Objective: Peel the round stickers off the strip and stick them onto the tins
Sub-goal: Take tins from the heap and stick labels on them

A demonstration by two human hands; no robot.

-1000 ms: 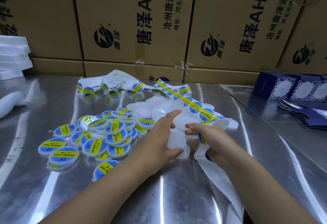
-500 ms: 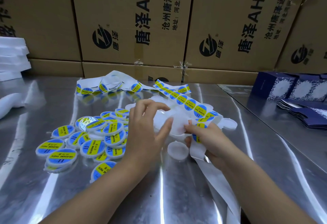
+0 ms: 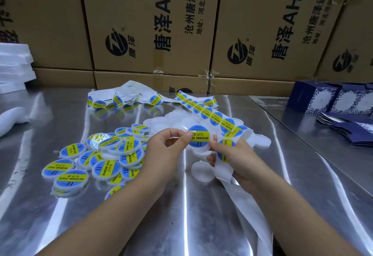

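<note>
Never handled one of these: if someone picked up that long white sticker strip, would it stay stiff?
Probably floppy: the sticker strip curls and folds over itself on the table. Likely light, since its stripped tail trails limply past the right hand.

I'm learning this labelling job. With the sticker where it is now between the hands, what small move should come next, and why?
Probably press the round sticker down flat. It seems to sit on the tin in the left hand, pinched at both edges by the left fingers and the right hand, which also holds the strip. Whether it has stuck cannot be seen.
</note>
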